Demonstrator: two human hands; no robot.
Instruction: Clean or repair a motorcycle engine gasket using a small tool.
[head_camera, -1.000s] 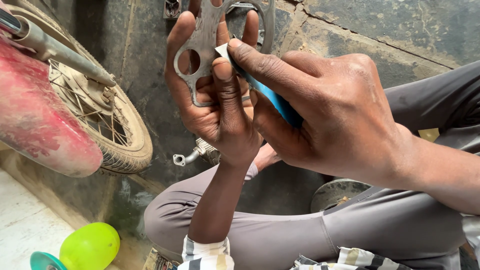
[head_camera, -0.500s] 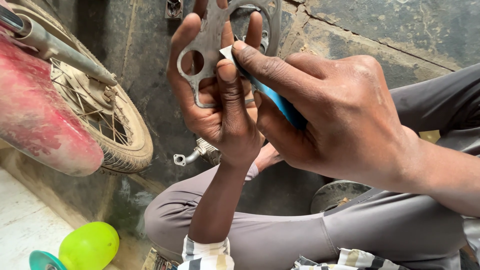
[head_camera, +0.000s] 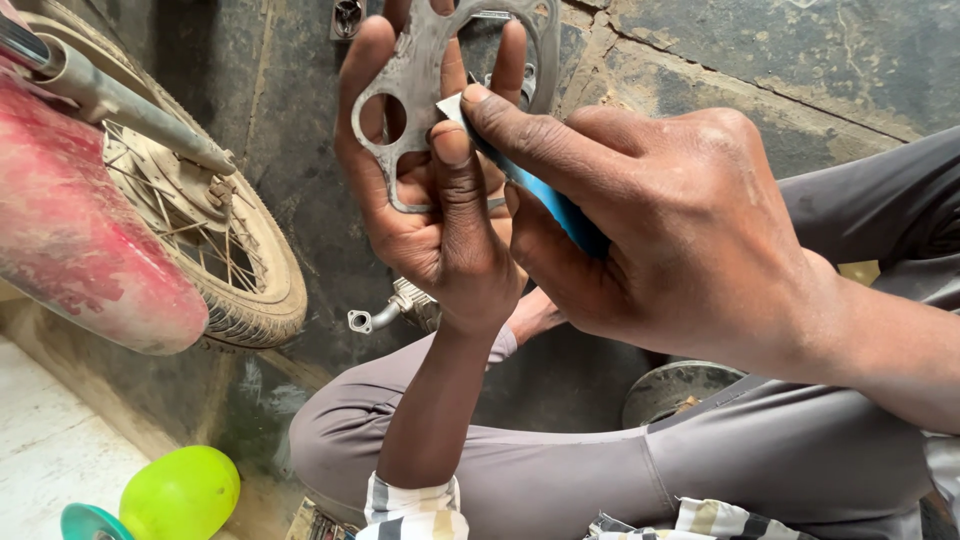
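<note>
One cam only, head-worn, looking steeply down and a bit fwd over the person's own lap. Very close: the hands fill most of the frame, left hand (head_camera: 440, 220) centre, right hand (head_camera: 660, 230) coming in from the right edge. Dark floor (head_camera: 760, 70) behind up top, wheel (head_camera: 215, 240) at left, grey-trousered legs (head_camera: 600, 470) along bottom. No 2nd view, so no overlap.
</note>
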